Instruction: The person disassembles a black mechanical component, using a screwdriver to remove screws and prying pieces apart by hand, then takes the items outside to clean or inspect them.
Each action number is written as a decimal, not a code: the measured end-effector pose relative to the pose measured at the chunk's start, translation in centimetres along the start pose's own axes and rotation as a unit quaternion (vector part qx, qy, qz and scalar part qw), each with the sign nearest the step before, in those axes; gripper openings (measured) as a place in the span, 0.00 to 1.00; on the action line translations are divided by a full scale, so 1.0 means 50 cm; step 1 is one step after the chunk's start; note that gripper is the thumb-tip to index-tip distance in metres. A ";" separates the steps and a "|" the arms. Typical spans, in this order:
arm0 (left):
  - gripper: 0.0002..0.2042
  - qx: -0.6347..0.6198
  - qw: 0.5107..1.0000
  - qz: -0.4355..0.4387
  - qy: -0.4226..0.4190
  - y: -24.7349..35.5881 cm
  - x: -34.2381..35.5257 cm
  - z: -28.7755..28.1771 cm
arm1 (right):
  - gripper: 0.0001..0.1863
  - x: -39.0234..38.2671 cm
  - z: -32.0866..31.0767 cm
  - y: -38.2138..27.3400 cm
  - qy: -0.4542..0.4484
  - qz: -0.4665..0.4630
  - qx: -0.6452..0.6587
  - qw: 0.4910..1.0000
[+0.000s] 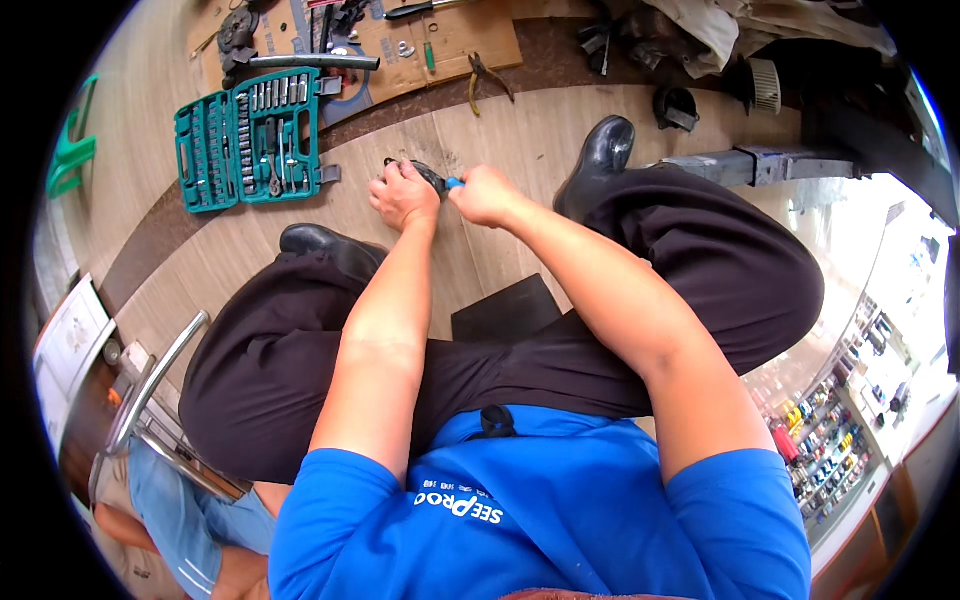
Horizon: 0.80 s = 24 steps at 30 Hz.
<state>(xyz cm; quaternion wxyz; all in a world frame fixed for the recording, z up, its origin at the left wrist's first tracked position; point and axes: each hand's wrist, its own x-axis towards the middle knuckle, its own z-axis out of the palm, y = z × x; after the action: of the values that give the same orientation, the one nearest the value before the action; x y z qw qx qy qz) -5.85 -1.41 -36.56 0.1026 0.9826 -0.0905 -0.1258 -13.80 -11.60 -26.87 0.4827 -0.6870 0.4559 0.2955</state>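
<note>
Over the wooden-look floor, between my boots, both hands meet at a small dark part (430, 177). My left hand (405, 198) is closed round this part, whose exact kind I cannot make out. My right hand (488, 197) is closed on a blue-handled tool (454, 183), with only a bit of the handle showing. The tool's front end points at the dark part; whether it touches is hidden by the fingers.
A green socket set case (318, 130) lies spread at the left. Beyond it, cardboard (480, 40) carries pliers (475, 85) and a green screwdriver (430, 56). A blower wheel (765, 86) and a metal beam (750, 167) are at right. A person in blue jeans (175, 505) sits at lower left.
</note>
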 end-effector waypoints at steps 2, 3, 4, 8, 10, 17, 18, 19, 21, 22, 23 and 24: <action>0.17 0.003 1.000 0.003 0.008 -0.016 0.000 0.005 | 0.17 -0.020 -0.004 -0.033 -0.035 0.022 0.094 0.995; 0.17 0.004 1.000 0.006 0.008 -0.014 -0.001 0.006 | 0.17 -0.024 0.011 -0.027 -0.001 -0.008 0.103 0.995; 0.17 0.005 1.000 0.010 0.008 -0.013 -0.003 0.007 | 0.18 -0.025 0.023 -0.019 0.032 -0.038 0.110 0.993; 0.17 0.007 1.000 -0.004 0.014 -0.013 -0.003 0.006 | 0.21 -0.053 0.045 -0.013 0.085 -0.045 0.056 0.994; 0.17 0.003 1.000 -0.011 0.009 -0.006 -0.003 0.002 | 0.24 -0.056 0.051 -0.023 0.080 -0.010 0.034 0.996; 0.16 0.014 1.000 0.003 -0.010 0.000 0.004 -0.008 | 0.26 -0.100 0.087 -0.030 0.086 0.023 -0.015 0.996; 0.16 0.013 1.000 0.008 -0.005 -0.002 0.003 -0.006 | 0.27 -0.100 0.093 -0.025 0.086 0.024 -0.020 0.996; 0.16 0.011 1.000 0.013 0.000 -0.005 0.003 -0.005 | 0.27 -0.097 0.094 -0.018 0.087 0.008 -0.004 0.996; 0.16 0.019 1.000 0.011 0.002 -0.009 0.011 0.000 | 0.26 -0.081 0.084 0.002 0.091 -0.025 0.025 0.995; 0.16 0.021 1.000 0.013 0.002 -0.006 0.012 0.003 | 0.26 -0.064 0.075 0.018 0.087 -0.042 0.049 0.994; 0.17 0.014 1.000 0.025 0.008 -0.005 0.010 0.005 | 0.25 -0.042 0.063 0.032 0.084 -0.060 0.073 0.992; 0.17 0.010 0.999 0.034 0.014 -0.011 0.008 0.006 | 0.25 -0.036 0.049 0.028 0.076 -0.079 0.097 0.989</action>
<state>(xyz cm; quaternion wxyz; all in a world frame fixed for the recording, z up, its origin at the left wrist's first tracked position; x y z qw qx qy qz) -5.43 -0.99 -37.05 0.0986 0.9815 -0.1233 -0.1078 -15.74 -8.89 -26.80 0.5330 -0.6910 0.4623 0.1574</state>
